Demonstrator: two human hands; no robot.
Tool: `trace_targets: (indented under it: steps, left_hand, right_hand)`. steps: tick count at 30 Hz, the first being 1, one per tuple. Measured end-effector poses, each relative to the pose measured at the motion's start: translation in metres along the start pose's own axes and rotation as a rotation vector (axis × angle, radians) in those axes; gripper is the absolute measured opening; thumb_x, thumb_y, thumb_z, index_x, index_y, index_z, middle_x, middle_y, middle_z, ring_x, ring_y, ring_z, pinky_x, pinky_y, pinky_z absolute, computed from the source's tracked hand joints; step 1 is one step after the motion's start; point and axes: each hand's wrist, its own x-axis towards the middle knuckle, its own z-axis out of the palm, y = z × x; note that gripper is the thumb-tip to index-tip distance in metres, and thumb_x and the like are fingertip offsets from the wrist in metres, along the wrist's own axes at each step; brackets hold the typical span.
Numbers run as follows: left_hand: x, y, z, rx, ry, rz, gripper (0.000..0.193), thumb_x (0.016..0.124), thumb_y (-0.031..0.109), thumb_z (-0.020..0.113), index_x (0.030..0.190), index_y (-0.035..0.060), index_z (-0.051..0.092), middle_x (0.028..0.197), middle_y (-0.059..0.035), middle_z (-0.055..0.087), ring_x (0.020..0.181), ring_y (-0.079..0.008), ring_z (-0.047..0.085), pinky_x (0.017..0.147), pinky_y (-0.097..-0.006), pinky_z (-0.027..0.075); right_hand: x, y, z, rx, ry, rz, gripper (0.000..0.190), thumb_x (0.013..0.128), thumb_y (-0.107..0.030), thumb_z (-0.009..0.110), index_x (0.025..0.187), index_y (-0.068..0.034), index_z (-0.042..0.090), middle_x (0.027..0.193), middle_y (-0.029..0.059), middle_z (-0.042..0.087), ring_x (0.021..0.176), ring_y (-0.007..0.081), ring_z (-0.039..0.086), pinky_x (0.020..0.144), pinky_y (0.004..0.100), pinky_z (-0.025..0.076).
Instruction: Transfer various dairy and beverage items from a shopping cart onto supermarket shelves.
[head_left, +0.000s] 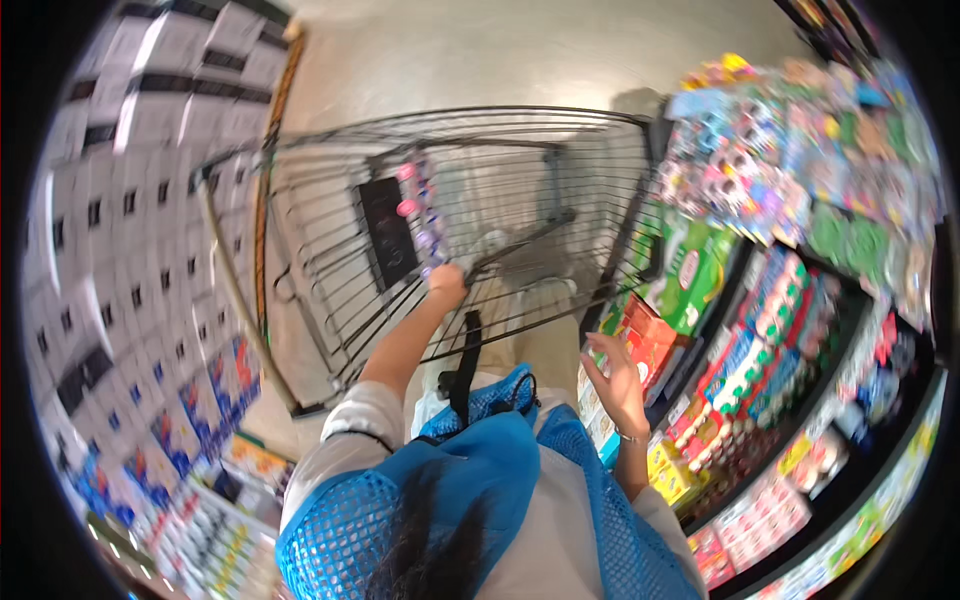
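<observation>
A wire shopping cart spans the middle of the head view, its long handle towards the left. My left hand reaches over the cart and is closed on the lower end of a strip of small packaged items, pink and purple. Behind that strip a dark panel shows inside the cart. On the right, my right hand hangs with fingers apart and nothing in it, near a red carton on the shelf. A bracelet is on that wrist.
Stacked white cartons rise at the left. Shelves of bottled drinks in multipacks curve along the right, with green packs and colourful bagged goods farther up. The cart's far end stands close to that display. Smooth floor lies beyond the cart.
</observation>
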Motion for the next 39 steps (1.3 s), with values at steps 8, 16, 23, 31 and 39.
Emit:
trace_targets:
  steps: [8,16,23,31,39]
  left_hand:
    - [0.013,-0.008,-0.001,0.344,-0.105,0.070,0.058,0.072,0.060,0.064,0.099,0.0083,0.069,0.106,-0.0131,0.067,0.098,-0.0279,0.066,0.078,-0.0404,0.054]
    - [-0.008,0.156,-0.144,0.245,0.392,0.465,0.044,0.078,0.035,0.066,0.107,0.0026,0.060,0.092,-0.0165,0.066,0.085,-0.0357,0.065,0.072,-0.0455,0.052]
    - [-0.186,0.489,-0.285,-0.375,0.673,1.476,0.027,0.085,0.011,0.062,0.110,0.0015,0.060,0.098,-0.0147,0.064,0.086,-0.0306,0.063,0.075,-0.0381,0.049]
    - [-0.300,0.707,-0.285,-0.396,0.688,1.639,0.043,0.077,0.026,0.070,0.109,0.0009,0.057,0.102,-0.0209,0.062,0.093,-0.0371,0.061,0.080,-0.0433,0.048]
    - [-0.286,0.743,-0.263,-0.321,0.804,1.503,0.046,0.071,0.031,0.075,0.104,0.0042,0.058,0.098,-0.0196,0.064,0.090,-0.0387,0.062,0.074,-0.0462,0.051]
  right_hand:
    - [-0.024,0.031,-0.011,-0.042,0.248,-0.216,0.034,0.085,-0.024,0.063,0.113,-0.007,0.053,0.101,0.0127,0.058,0.091,0.0328,0.059,0.076,0.0412,0.049]
    - [-0.105,0.084,-0.057,0.043,0.401,-0.015,0.033,0.088,-0.027,0.059,0.114,-0.008,0.053,0.106,0.0126,0.059,0.101,0.0330,0.056,0.083,0.0429,0.047]
    - [-0.216,0.138,-0.071,0.100,0.698,0.245,0.037,0.089,-0.029,0.059,0.117,-0.006,0.055,0.111,0.0157,0.059,0.102,0.0317,0.059,0.085,0.0373,0.048]
    - [-0.298,0.170,-0.056,0.175,0.976,0.439,0.038,0.086,-0.023,0.065,0.117,-0.004,0.057,0.114,0.0172,0.062,0.104,0.0330,0.060,0.087,0.0390,0.048]
    - [-0.321,0.190,-0.047,0.375,0.990,0.536,0.046,0.084,-0.024,0.067,0.124,-0.006,0.055,0.118,0.0182,0.060,0.110,0.0337,0.057,0.092,0.0400,0.047]
